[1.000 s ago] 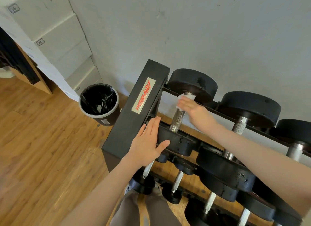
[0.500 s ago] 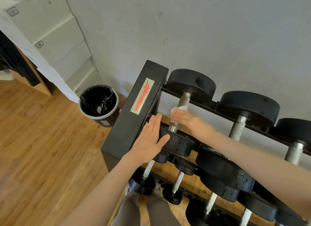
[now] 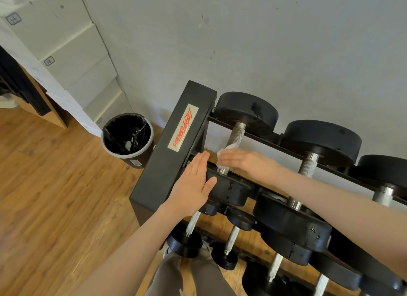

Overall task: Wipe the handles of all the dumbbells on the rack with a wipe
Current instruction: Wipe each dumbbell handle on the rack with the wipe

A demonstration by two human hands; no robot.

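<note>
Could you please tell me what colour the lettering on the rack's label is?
Red, on a pale label; head view.

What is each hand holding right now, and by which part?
The right hand holds a wipe wrapped around the near end of the first dumbbell's handle. The left hand holds nothing; it rests flat against that dumbbell's near weight.
</note>
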